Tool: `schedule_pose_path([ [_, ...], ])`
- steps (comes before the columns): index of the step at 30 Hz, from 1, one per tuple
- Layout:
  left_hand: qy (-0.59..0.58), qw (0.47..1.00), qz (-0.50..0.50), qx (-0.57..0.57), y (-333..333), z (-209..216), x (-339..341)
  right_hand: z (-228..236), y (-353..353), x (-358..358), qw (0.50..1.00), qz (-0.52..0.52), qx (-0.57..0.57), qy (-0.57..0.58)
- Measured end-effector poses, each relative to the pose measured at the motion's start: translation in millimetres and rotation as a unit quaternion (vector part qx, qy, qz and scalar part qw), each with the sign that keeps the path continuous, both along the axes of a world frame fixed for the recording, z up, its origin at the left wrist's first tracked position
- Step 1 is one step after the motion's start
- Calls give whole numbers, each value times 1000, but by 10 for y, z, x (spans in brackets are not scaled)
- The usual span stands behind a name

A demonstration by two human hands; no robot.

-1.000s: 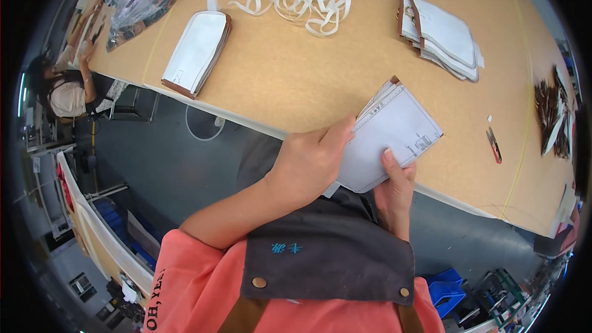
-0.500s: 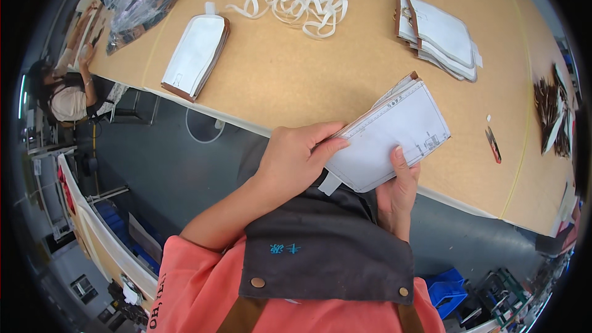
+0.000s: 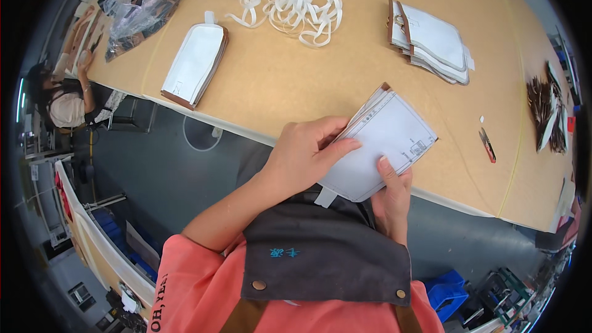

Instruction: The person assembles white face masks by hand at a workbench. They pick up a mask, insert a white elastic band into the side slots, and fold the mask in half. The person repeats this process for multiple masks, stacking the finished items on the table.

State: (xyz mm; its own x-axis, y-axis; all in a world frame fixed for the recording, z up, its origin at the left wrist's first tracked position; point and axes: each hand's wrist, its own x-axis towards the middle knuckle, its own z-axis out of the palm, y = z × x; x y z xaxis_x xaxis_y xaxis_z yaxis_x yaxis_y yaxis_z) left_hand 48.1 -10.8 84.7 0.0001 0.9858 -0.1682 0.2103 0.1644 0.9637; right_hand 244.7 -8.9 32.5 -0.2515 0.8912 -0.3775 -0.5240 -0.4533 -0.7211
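Between both hands is a stack of flat white pieces with brown edges [image 3: 385, 148], tilted above the table's near edge. Thin printed lines mark its upper face, and a pale tab sticks out at its lower end. My left hand [image 3: 311, 151] grips the left edge, thumb on top and fingers underneath. On the lower right side my right hand [image 3: 393, 197] pinches it, thumb on the face and the other fingers mostly hidden below. Similar piles lie on the table: one brown-edged pile [image 3: 194, 65] at left, and another pile with metal rings [image 3: 431, 40] at far right.
A tangle of white ribbon [image 3: 296, 6] lies on the tan table [image 3: 296, 80], right of a clear plastic bag [image 3: 148, 6]. Red-handled thread snips [image 3: 488, 145] and a bundle of brown and white strips [image 3: 550, 111] are at right. Another person [image 3: 65, 98] sits at left.
The held stack has shifted slightly left and a little nearer to me, with both hands still on it. My left thumb lies farther onto its face. The view has shifted slightly.
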Motion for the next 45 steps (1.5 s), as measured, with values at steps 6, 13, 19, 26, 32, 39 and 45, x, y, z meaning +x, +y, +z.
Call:
schedule_pose_path([
  [6,-189,981,27,-45,98,77,49,65,-57,5,998,58,-15,11],
  [13,-9,991,95,91,-54,31,168,142,-101,-32,997,64,-24,18],
  [19,139,970,111,163,-99,2,189,113,-133,-69,997,64,-35,32],
  [26,26,977,124,173,-9,-43,174,138,-115,-75,996,74,-38,23],
  [32,189,962,107,167,-35,51,135,209,-136,-145,997,69,-38,18],
  [39,-10,992,114,53,-47,14,124,305,-7,-111,994,104,-26,13],
  [45,-238,963,125,-35,-100,-114,73,298,63,-117,991,98,71,-55],
])
